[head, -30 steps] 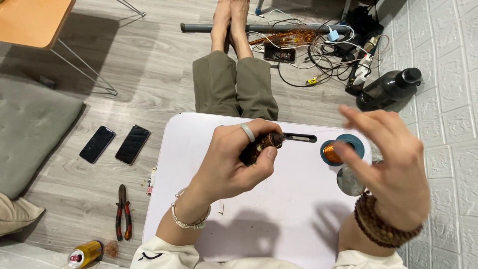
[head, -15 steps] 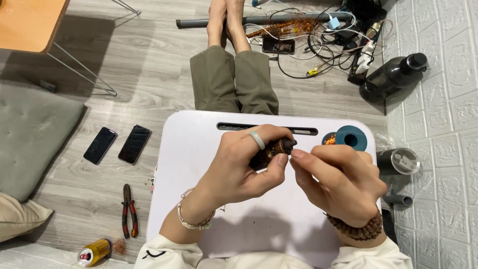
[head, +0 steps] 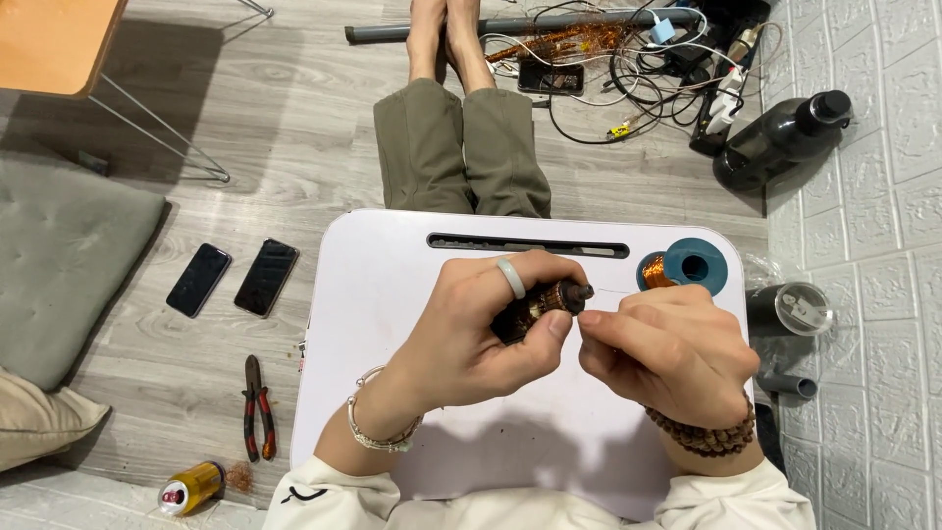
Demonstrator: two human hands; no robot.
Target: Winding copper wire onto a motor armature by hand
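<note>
My left hand (head: 481, 334) grips a small dark motor armature (head: 542, 302) with copper windings, held over a white lap table (head: 392, 294). A pale ring sits on one finger and a bracelet on the wrist. My right hand (head: 667, 358), with a brown bead bracelet, pinches at the armature's right end, where a thin copper wire runs off to the right. A blue spool of copper wire (head: 677, 269) lies on the table just beyond my right hand.
Two dark phones (head: 233, 279) and red-handled pliers (head: 256, 407) lie on the wood floor to the left, with a can (head: 191, 488) near them. A grey cushion (head: 69, 265), a dark bottle (head: 775, 147), tangled cables (head: 628, 59) and a lidded cup (head: 797, 310) surround the table.
My right hand has come down from above the spool to the armature's end and closed its fingers there. The left hand has kept its grip.
</note>
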